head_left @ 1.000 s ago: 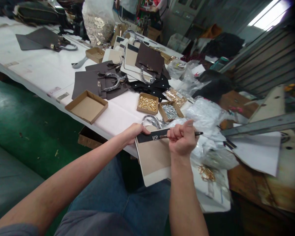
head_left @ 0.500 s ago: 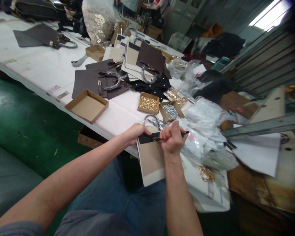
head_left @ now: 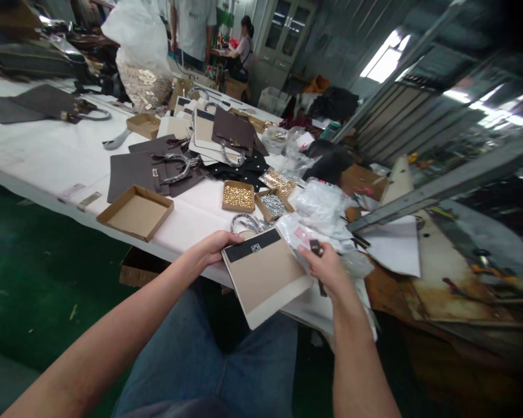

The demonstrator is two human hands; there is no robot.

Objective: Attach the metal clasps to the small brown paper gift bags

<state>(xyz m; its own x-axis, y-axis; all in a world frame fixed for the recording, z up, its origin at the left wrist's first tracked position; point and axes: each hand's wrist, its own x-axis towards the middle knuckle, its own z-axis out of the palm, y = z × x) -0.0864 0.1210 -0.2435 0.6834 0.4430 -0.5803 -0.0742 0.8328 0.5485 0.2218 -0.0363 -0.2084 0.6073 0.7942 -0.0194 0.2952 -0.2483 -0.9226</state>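
In the head view, my left hand [head_left: 220, 245] grips the upper left corner of a beige bag panel [head_left: 268, 273]. The panel has a dark strip along its top with a small square metal plate [head_left: 255, 248] on it, and a wrapped handle [head_left: 244, 222] curves up behind. It is tilted over the table's front edge. Off its right side, my right hand [head_left: 325, 264] is closed around a dark, narrow tool [head_left: 316, 248], part of which shows below the fist. Its exact kind I cannot make out.
Behind the panel stand a box of gold fasteners [head_left: 237, 197] and a box of silver ones [head_left: 273, 205]. A shallow cardboard box [head_left: 135, 212] lies left. Dark bag pieces [head_left: 135, 171] are piled farther back. Plastic bags [head_left: 318, 203] and a metal bar [head_left: 401, 203] are right. People are in the background.
My right hand has moved off the dark strip to the panel's right with the tool, uncovering the square plate. The panel is turned and shows more of its face. The view has shifted.
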